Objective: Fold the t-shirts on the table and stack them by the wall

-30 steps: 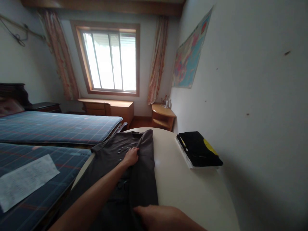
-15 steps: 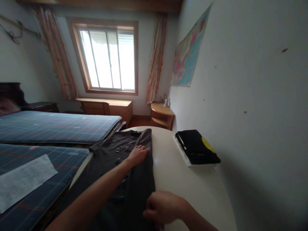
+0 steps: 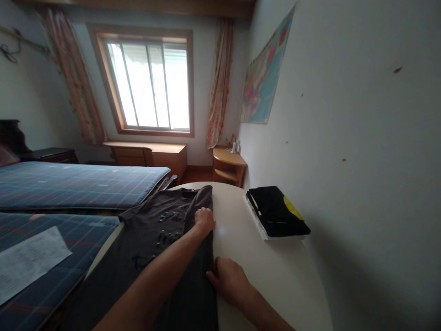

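Observation:
A dark grey T-shirt [image 3: 161,234] with raised black lettering lies on the white round table [image 3: 262,280], its right side folded in over the front. My left hand [image 3: 205,219] reaches across it, fingers curled over the folded right edge near the collar end. Lower along that same edge, my right hand [image 3: 229,278] is closed with thumb and fingers on the cloth. Part of the lettering is hidden under my left forearm. The shirt's lower end runs out of view at the bottom.
At the table's right side lies a folded black garment [image 3: 275,211] with a yellow patch, on something white. Left of the table stand beds with plaid mattresses [image 3: 82,184], one bearing a paper sheet [image 3: 34,262]. A white wall [image 3: 372,193] rises on the right.
My left hand has gone from lying flatter on the shirt to curling at its folded edge. My right hand has moved up along the edge, farther from me. The view has shifted slightly.

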Tool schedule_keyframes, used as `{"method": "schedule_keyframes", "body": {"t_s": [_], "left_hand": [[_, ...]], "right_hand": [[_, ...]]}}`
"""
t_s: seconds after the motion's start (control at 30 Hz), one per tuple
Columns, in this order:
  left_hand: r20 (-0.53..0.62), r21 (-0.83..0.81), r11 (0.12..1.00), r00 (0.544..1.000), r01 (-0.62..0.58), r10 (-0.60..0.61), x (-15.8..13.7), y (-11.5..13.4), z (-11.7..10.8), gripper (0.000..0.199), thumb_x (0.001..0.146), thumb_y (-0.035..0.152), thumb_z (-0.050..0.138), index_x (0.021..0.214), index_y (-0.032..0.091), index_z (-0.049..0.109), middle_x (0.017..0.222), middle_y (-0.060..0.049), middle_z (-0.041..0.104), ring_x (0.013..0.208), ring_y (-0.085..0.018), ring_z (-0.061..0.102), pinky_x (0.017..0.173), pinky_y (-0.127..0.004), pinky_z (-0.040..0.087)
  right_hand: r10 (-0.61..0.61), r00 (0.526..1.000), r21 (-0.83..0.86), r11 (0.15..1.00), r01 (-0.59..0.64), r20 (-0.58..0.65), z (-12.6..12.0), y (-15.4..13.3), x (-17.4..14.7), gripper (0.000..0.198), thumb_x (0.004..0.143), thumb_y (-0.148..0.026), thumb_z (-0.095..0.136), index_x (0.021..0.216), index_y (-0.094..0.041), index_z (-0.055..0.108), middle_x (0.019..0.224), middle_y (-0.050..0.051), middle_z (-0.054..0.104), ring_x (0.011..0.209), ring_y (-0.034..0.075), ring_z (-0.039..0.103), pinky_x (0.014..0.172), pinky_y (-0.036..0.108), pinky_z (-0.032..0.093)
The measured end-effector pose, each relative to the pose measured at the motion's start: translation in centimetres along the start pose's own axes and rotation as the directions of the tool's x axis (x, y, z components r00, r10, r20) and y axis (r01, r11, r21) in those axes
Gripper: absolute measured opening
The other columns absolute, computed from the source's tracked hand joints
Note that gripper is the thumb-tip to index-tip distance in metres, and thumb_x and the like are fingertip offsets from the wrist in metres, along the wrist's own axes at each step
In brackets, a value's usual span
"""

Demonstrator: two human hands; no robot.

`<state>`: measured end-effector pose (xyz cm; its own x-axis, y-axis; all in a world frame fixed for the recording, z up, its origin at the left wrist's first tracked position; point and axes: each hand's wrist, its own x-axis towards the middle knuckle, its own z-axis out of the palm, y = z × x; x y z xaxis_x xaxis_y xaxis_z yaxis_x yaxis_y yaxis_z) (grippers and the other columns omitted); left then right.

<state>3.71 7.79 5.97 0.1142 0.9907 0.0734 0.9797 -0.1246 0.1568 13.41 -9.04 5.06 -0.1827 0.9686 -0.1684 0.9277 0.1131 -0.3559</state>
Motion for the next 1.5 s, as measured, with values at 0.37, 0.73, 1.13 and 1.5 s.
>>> {"method": "schedule_keyframes", "body": {"t_s": [0.37,0.73,1.13,1.5], "left_hand": [[0.035,-0.141,0.990,0.999,-0.017,0.022,1.6,3.2,1.7,0.031,0.094,0.017,0.043,0.111,0.010,0.068,0.116,-0.022,0.064,0.108,-0.032,0.066,0.086,-0.038,0.050],[0.019,-0.315,0.858,0.901,-0.405,0.433,3.1,11.3,5.5,0.036,0.100,0.031,0.040,0.111,0.013,0.069,0.117,-0.016,0.068,0.119,-0.025,0.060,0.104,-0.033,0.043],[-0.146,-0.214,0.907,0.930,-0.363,0.337,1.0,-1.1,3.8,0.048,0.099,0.037,0.043,0.144,0.024,0.049,0.156,-0.007,0.041,0.148,-0.029,0.029,0.120,-0.047,0.024],[-0.250,-0.202,0.931,0.903,0.305,-0.350,-0.3,-17.9,2.3,0.050,0.098,0.030,0.037,0.141,0.005,0.047,0.143,-0.025,0.050,0.128,-0.038,0.051,0.101,-0.050,0.044]], "right_hand": [[0.058,0.998,0.041,0.997,-0.059,0.030,-2.7,3.7,-1.0,0.021,0.087,-0.038,0.062,0.091,-0.020,0.072,0.093,0.008,0.075,0.088,0.023,0.069,0.067,0.028,0.039],[0.242,0.966,0.173,0.952,-0.254,0.088,-6.9,13.1,-3.8,0.020,0.089,-0.034,0.059,0.077,-0.018,0.062,0.068,0.002,0.068,0.059,0.014,0.062,0.052,0.023,0.032],[0.138,0.958,-0.080,0.983,-0.163,-0.253,-5.4,10.3,-4.3,0.016,0.089,-0.036,0.061,0.088,-0.020,0.060,0.088,0.006,0.068,0.083,0.023,0.065,0.069,0.031,0.041],[-0.327,0.918,-0.092,0.945,0.314,-0.226,-2.2,2.0,2.0,0.024,0.088,-0.030,0.063,0.110,-0.021,0.064,0.122,0.009,0.064,0.118,0.026,0.055,0.098,0.039,0.041]]}}
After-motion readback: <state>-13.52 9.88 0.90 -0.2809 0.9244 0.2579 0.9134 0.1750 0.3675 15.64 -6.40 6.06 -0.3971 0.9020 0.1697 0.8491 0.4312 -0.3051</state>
